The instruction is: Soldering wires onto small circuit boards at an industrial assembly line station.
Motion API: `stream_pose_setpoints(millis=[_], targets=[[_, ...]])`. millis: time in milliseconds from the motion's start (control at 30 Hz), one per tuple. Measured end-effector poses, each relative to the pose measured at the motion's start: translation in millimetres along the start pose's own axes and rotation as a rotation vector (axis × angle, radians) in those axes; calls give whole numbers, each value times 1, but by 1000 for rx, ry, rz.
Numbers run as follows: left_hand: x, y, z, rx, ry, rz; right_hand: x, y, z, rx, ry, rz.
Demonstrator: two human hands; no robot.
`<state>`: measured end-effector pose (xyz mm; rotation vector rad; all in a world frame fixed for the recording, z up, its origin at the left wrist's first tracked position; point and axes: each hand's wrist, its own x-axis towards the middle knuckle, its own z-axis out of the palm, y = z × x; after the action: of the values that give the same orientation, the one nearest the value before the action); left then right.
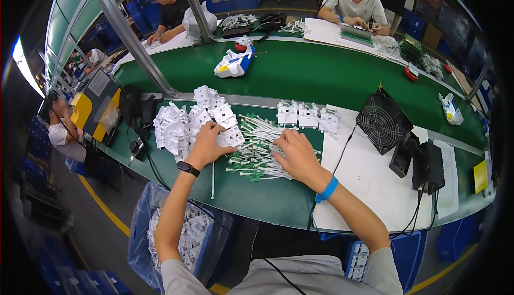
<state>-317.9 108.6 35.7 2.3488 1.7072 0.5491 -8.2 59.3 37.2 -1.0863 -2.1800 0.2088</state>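
Where both hands lie flat: left fingers [218, 132] spread on white plastic parts [176, 126]; right fingers [281, 141] spread on wired connectors [251, 156].

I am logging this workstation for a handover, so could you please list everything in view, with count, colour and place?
white plastic parts: a heap, white, on the green bench under the left hand
cable pieces: a pile, white with small green boards, between the hands
panel pieces: three, white, in a row behind the cables
fan: one, black, on the white sheet at right
white sheet: one, right part of the bench
blue bin: one, lined, holding white parts, below the bench
green bench: one
other people: three at the far benches, one at far left
left hand: on the white parts, black wristband
right hand: on the cables, blue wrist strap
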Motion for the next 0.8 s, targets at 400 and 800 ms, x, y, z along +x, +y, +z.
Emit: stream_pose_setpoints(millis=[400,800], targets=[[-10,32,-4,-88,241,-25,4,-30,-21,508,447,255],[1,136,-24,-632,56,-18,-10,-31,-99,1140,679,417]])
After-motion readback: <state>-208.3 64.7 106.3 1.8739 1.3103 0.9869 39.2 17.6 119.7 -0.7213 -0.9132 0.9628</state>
